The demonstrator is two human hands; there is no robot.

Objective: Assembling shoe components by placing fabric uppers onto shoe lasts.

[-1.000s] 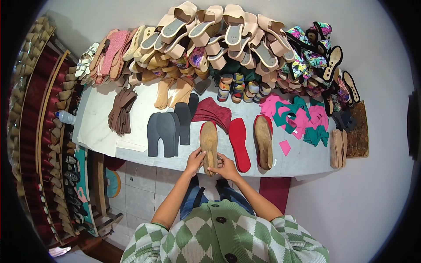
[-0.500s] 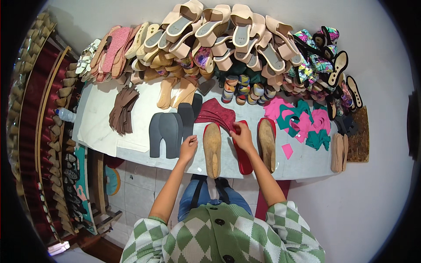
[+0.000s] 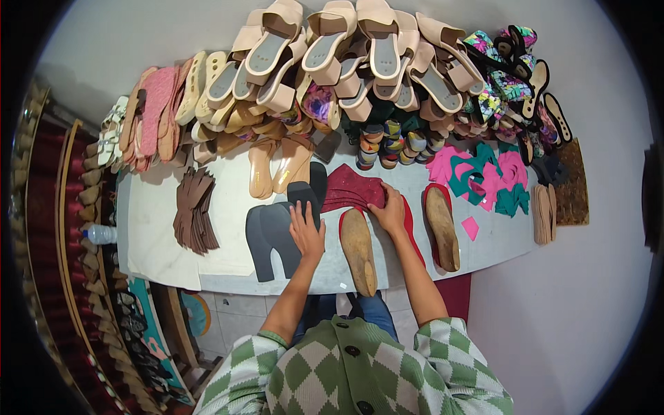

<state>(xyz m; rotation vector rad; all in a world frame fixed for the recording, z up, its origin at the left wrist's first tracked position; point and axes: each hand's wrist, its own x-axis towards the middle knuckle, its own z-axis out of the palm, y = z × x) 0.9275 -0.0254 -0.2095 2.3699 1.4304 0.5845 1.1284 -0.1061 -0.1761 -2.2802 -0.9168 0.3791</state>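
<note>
My left hand (image 3: 308, 234) is open, its fingers spread over the inner edge of the dark grey shoe soles (image 3: 261, 225). Thumb and fingers of my right hand (image 3: 391, 209) hold the right end of a stack of dark red, glittery upper pieces (image 3: 351, 188). In front of that stack, between my forearms, lies a wooden shoe last (image 3: 358, 252) with red material showing along its edge. A red sole (image 3: 413, 238) is partly hidden beneath my right hand and forearm. To its right rests a second wooden last (image 3: 440, 228) on a red sole.
Beige heeled sandals (image 3: 321, 52) pile up along the back. Brown strap pieces (image 3: 194, 211) and tan insoles (image 3: 292, 164) lie left. Pink and green cut pieces (image 3: 477, 173) lie right, near stacked tan soles (image 3: 544, 214). A shelf of lasts (image 3: 90, 235) stands at far left.
My left hand has moved forward over the grey soles, its fingers spreading. My right hand has moved forward along the dark red stack's right end. The whole view has shifted slightly.
</note>
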